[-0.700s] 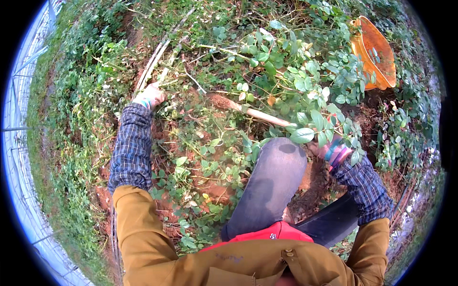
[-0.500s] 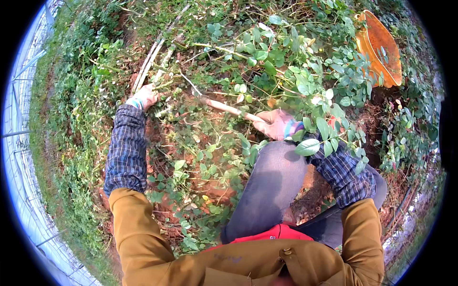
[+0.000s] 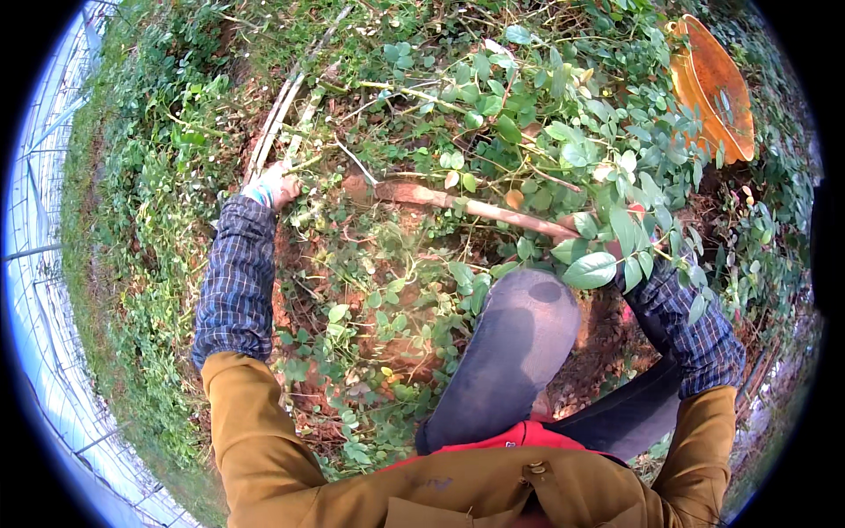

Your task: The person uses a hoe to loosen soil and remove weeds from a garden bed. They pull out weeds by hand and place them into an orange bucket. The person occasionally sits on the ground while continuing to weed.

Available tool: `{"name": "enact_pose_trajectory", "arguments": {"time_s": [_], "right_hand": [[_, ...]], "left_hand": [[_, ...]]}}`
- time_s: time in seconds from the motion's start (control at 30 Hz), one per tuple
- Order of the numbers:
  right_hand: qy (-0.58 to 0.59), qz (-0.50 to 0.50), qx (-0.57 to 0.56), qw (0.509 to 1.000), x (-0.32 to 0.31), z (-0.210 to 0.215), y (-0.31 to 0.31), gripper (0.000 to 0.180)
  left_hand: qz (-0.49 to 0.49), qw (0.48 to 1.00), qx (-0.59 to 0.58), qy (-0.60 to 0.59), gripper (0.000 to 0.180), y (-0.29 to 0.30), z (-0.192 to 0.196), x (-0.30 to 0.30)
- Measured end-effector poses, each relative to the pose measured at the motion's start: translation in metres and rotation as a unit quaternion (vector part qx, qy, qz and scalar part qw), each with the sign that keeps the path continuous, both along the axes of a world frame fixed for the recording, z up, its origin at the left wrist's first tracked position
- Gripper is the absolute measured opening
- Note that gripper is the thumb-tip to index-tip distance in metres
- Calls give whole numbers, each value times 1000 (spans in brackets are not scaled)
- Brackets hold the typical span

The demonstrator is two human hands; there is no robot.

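At the left, my left hand (image 3: pixel 282 187) is closed around the base of some plant stems (image 3: pixel 310 165), beside a bundle of long pale canes (image 3: pixel 275 121) that runs up and away. My right hand (image 3: pixel 576 220) is closed on the wooden handle of a long-handled tool (image 3: pixel 506 215); leaves cover much of this hand. From there the handle slopes left to a reddish, soil-coloured end (image 3: pixel 409 193) low among the stems, just right of my left hand. Greenery and soil obscure the tool's head, so its kind cannot be made out.
A leafy branch (image 3: pixel 590 269) arches over my right forearm. An orange plastic container (image 3: pixel 717 97) lies tipped among the plants at far right. My bent knee (image 3: pixel 532 304) is between my arms, above red-brown soil. Pale sheeting on a frame (image 3: pixel 44 185) borders the left side.
My right hand has moved right, drawing the tool's handle with it, and has gone behind the leaves. My left hand stays nearly in place at the stems.
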State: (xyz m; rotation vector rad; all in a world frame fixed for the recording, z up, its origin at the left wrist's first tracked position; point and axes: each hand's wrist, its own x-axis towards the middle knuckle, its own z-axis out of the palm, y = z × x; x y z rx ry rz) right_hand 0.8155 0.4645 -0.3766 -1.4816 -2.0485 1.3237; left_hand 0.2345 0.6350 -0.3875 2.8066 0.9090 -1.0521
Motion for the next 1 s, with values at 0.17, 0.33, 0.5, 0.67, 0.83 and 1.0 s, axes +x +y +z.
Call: {"name": "enact_pose_trajectory", "arguments": {"time_s": [0.17, 0.33, 0.5, 0.67, 0.83, 1.0], "right_hand": [[-31, 5, 21, 999, 19, -8, -6, 36], [-31, -9, 9, 999, 19, 8, -5, 35], [29, -86, -3, 996, -1, 24, -18, 34], [-64, -18, -111, 992, -61, 14, -2, 35], [-13, -6, -107, 994, -68, 16, 9, 41], [144, -42, -126, 981, -21, 5, -10, 37]], "left_hand": [[-116, 991, 29, 52, 30, -2, 31, 24], [-118, 989, 4, 85, 33, -10, 45, 31], [-12, 995, -38, 91, 23, 1, 12, 22], [-17, 998, 66, 7, 21, 9, -40, -19], [62, 970, 94, 214, 14, 3, -51, -44], [722, 446, 42, -527, 33, -17, 25, -22]]}}
